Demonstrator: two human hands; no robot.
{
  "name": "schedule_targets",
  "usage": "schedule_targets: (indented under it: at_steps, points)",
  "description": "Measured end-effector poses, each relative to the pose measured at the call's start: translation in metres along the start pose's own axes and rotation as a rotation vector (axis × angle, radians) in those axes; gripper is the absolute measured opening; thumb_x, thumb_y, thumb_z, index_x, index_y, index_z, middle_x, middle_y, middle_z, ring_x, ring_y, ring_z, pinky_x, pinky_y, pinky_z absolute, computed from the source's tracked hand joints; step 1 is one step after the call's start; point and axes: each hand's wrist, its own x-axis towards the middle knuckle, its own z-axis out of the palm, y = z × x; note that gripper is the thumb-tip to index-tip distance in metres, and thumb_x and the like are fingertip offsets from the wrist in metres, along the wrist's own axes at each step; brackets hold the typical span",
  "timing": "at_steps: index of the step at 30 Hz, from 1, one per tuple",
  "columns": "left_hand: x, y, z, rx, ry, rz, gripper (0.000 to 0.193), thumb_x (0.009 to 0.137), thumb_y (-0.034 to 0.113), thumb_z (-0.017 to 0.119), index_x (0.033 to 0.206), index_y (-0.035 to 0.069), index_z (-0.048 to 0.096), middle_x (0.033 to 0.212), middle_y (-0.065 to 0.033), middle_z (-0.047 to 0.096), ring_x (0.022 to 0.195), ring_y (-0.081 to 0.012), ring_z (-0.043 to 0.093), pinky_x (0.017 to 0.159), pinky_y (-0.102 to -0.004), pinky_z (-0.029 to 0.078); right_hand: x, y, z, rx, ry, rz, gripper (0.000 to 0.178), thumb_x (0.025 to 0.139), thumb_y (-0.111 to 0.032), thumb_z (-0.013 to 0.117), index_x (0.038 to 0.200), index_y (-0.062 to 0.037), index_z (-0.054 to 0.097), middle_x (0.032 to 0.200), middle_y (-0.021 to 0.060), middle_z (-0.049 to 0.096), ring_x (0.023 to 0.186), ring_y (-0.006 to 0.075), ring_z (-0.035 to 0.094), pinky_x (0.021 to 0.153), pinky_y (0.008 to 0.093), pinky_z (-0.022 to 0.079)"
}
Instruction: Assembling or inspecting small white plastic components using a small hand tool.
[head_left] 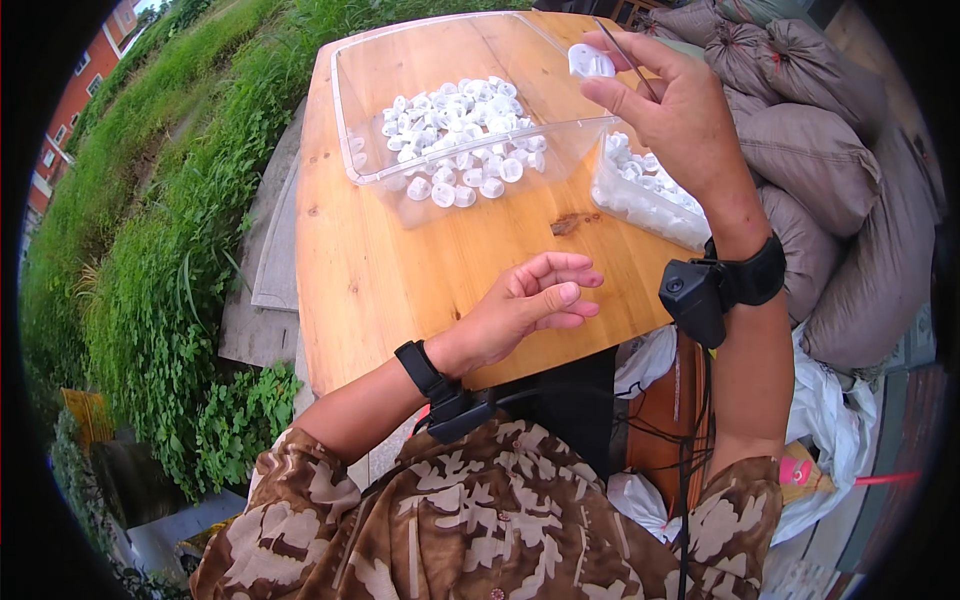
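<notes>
My right hand (660, 100) is raised over the far right of the table. Between its thumb and fingertips it grips a rounded white plastic piece (590, 62). A thin dark rod (628, 60), perhaps a slim tool, slants through the same hand. Lower and nearer, my left hand (530, 308) hovers over the table's front part with loosely bent fingers and nothing in it. Many small white plastic pieces (470, 130) fill part of a large clear plastic box (345, 130) at the far left. More white pieces lie in a smaller clear tub (650, 222) below my right hand.
The wooden table (390, 290) has a rounded front edge near my body. Stuffed grey-brown sacks (820, 160) crowd its right side. Dark cables (690, 440) hang below on the right, by white plastic bags (820, 430). Grass and weeds (170, 250) grow on the left.
</notes>
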Motion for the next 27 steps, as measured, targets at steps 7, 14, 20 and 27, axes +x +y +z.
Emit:
schedule_targets:
  at_steps: [7,14,20,27]
  points:
    - [-0.001,-0.004,-0.004,0.1,0.021,-0.073,0.035,0.093,0.013,0.055,0.126,0.007,0.047,0.124,-0.0104,0.054,0.106,-0.0198,0.06,0.091,-0.0304,0.049,0.024,0.101,-0.049,-0.45,-0.276,0.169,0.036,0.077,-0.01,0.066,0.112,-0.0018,0.063,0.082,0.0076,0.065,0.069,0.0147,0.059,0.067,0.03,0.048]
    - [0.001,-0.022,-0.011,0.12,0.025,-0.157,0.022,0.095,0.009,0.05,0.116,0.003,0.053,0.114,-0.0087,0.057,0.1,-0.0166,0.061,0.088,-0.0275,0.05,-0.033,0.171,-0.058,-0.696,-0.357,0.372,0.021,0.074,-0.009,0.066,0.094,-0.0033,0.07,0.087,0.0232,0.065,0.086,0.0353,0.064,0.075,0.0396,0.05]
    - [0.004,-0.018,-0.005,0.068,0.073,-0.169,0.021,0.096,0.011,0.05,0.115,0.003,0.053,0.113,-0.0085,0.058,0.099,-0.0163,0.062,0.088,-0.0273,0.051,-0.032,0.2,-0.018,-0.939,-0.448,0.308,0.016,0.077,-0.007,0.059,0.088,-0.0004,0.069,0.09,0.0229,0.065,0.087,0.0369,0.065,0.075,0.0417,0.052]
    - [0.004,-0.02,-0.008,0.051,0.057,-0.182,0.023,0.096,0.012,0.051,0.117,0.003,0.052,0.113,-0.0077,0.057,0.101,-0.0173,0.061,0.088,-0.0279,0.05,-0.032,0.216,0.002,-0.921,-0.565,0.3,0.017,0.076,-0.008,0.059,0.087,-0.0002,0.07,0.09,0.0218,0.066,0.085,0.0359,0.065,0.074,0.0415,0.053]
